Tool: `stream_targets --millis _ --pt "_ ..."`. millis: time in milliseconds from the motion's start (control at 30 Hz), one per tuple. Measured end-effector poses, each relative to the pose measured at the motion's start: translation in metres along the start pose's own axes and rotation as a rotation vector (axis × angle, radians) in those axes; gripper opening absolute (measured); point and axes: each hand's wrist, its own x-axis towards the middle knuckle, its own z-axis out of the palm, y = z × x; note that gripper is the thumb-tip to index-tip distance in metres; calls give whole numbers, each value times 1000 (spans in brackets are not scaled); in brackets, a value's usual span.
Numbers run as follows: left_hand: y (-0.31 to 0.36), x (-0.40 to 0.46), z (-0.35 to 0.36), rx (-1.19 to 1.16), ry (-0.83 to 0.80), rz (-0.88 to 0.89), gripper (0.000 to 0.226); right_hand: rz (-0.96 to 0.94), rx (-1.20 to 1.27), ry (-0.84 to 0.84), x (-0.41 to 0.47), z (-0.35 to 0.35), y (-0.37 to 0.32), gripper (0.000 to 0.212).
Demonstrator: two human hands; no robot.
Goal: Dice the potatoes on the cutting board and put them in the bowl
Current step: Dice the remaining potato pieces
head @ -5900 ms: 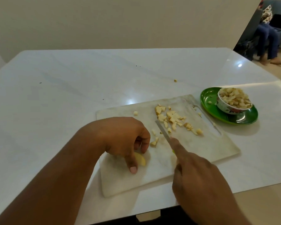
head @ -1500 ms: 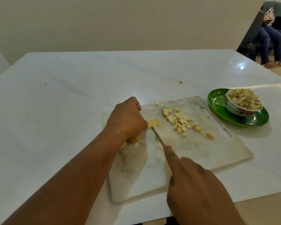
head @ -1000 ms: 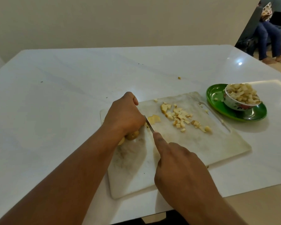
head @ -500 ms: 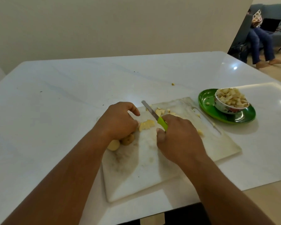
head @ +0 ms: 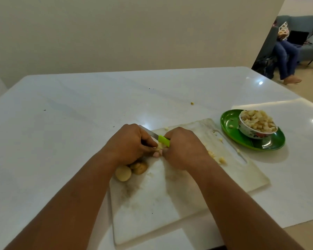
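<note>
Green-handled knife w/ potato slice between both hands.

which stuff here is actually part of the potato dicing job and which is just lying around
In the job: white cutting board; green-handled knife; uncut potato halves; diced potato pieces; patterned bowl of dice; left hand; right hand.

Lying about: green plate under the bowl; stray crumb on the white table.
</note>
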Motion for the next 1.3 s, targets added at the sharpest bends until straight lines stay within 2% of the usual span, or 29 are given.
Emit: stream_targets --millis 167,267,333,367,433,500,700,867,1000,1067,1200,1300 --pt "3 -3 18 75 207 -86 21 -86 31 -172 23 -13 1 19" --pt "4 -5 14 93 127 -75 35 -80 101 -88 14 -19 12 17" --pt "0 -5 9 78 62 -59 41 -32 146 -1 -9 -23 20 5" --pt "-1 -5 7 77 55 -48 40 5 130 19 -23 -26 22 16" --pt "-6 -5 5 75 62 -4 38 50 81 -20 -53 -24 22 54" --pt "-8 -5 4 64 54 52 39 27 74 -37 -75 -19 15 66" --pt "-12 5 12 88 41 115 16 -50 98 -5 -98 2 3 73" --pt "-15 9 13 -2 67 83 15 -23 36 33 -85 8 0 74" --pt "-16 8 8 115 -4 135 13 -20 22 42 -80 6 -4 74" --pt "-17 8 8 112 25 130 12 -12 16 26 -79 4 -7 75" --pt "-15 10 13 124 76 88 24 4 -10 -6 -76 3 -9 77" --pt "-11 12 16 152 78 68 21 32 -16 -17 -77 8 -11 79"
